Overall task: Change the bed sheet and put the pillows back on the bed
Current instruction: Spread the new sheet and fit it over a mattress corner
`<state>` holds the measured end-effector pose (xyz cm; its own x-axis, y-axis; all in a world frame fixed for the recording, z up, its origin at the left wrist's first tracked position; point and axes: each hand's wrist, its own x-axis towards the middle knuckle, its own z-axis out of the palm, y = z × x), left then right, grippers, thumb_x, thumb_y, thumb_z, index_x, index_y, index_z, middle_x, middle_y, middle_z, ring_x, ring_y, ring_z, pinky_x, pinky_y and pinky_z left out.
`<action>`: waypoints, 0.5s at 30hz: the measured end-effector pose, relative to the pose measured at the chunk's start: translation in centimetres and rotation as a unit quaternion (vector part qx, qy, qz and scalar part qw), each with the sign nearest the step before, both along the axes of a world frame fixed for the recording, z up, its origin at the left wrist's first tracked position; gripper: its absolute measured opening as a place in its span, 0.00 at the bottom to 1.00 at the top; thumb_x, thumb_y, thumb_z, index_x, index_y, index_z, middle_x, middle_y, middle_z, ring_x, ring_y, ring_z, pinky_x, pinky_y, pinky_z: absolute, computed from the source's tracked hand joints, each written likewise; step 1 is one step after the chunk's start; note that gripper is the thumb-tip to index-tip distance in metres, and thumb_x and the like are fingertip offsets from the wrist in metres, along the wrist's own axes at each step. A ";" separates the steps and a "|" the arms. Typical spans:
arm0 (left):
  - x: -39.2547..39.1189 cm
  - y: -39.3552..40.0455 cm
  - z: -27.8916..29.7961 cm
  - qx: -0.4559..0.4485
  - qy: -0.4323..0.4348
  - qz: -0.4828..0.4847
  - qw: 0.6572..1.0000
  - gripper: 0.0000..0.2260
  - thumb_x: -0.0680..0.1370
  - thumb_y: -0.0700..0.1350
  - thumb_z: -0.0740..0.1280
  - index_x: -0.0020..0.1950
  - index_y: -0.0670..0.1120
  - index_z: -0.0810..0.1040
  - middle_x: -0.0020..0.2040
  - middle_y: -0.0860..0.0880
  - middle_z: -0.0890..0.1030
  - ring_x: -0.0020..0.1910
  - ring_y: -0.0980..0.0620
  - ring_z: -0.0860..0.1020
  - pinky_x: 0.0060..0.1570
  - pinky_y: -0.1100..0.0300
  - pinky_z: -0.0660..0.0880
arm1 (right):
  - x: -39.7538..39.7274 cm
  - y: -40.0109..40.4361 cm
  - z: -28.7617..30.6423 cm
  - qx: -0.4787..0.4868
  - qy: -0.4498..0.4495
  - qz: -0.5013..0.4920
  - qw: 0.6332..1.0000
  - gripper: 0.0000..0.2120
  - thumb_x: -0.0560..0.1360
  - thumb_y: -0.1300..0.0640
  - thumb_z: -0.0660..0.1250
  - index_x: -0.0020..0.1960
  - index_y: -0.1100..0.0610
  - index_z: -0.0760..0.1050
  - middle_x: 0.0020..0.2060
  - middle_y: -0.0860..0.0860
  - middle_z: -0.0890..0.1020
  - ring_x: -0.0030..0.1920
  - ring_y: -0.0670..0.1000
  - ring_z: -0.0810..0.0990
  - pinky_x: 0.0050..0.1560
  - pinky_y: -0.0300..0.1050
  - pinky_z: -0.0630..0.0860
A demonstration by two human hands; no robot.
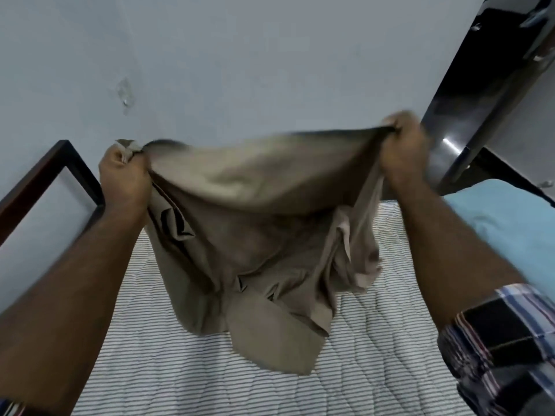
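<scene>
A tan bed sheet hangs bunched between both hands above the bare striped mattress. My left hand is clenched on its upper left edge, close to the bed frame corner. My right hand grips the upper right edge, a little higher. The sheet's top edge stretches between the two fists and is blurred. Its lower folds droop and rest on the middle of the mattress. A light blue pillow lies at the right side of the bed, partly behind my right forearm.
A dark wooden bed frame rises at the left against the pale wall. A glossy black cabinet or door stands at the right, just beyond my right hand.
</scene>
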<state>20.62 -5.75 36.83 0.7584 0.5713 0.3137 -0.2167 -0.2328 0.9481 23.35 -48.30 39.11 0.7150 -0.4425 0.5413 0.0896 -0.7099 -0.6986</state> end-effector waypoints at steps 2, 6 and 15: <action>-0.5 -1.8 0.6 0.004 -0.003 -0.028 1.000 0.12 0.77 0.44 0.67 0.37 0.54 0.66 0.35 0.55 0.70 0.34 0.62 0.69 0.40 0.64 0.68 | -0.2 0.7 3.5 0.067 -0.125 -0.033 0.989 0.11 0.76 0.61 0.57 0.53 0.58 0.77 0.43 0.50 0.79 0.44 0.47 0.76 0.50 0.41 0.73; -1.4 -8.5 1.3 0.113 0.023 -0.256 0.960 0.17 0.73 0.51 0.77 0.58 0.53 0.77 0.51 0.61 0.80 0.49 0.69 0.78 0.55 0.70 0.74 | -2.0 8.0 0.8 -0.025 0.070 0.231 0.970 0.05 0.76 0.56 0.64 0.46 0.55 0.78 0.37 0.48 0.79 0.38 0.44 0.75 0.44 0.47 0.75; -1.1 -12.7 -0.2 0.280 0.095 -0.284 0.912 0.08 0.72 0.46 0.69 0.45 0.43 0.78 0.35 0.53 0.80 0.37 0.56 0.77 0.42 0.55 0.72 | -5.1 9.3 -3.4 0.037 0.159 0.355 0.920 0.15 0.65 0.47 0.80 0.46 0.48 0.77 0.39 0.42 0.81 0.41 0.44 0.78 0.42 0.41 0.74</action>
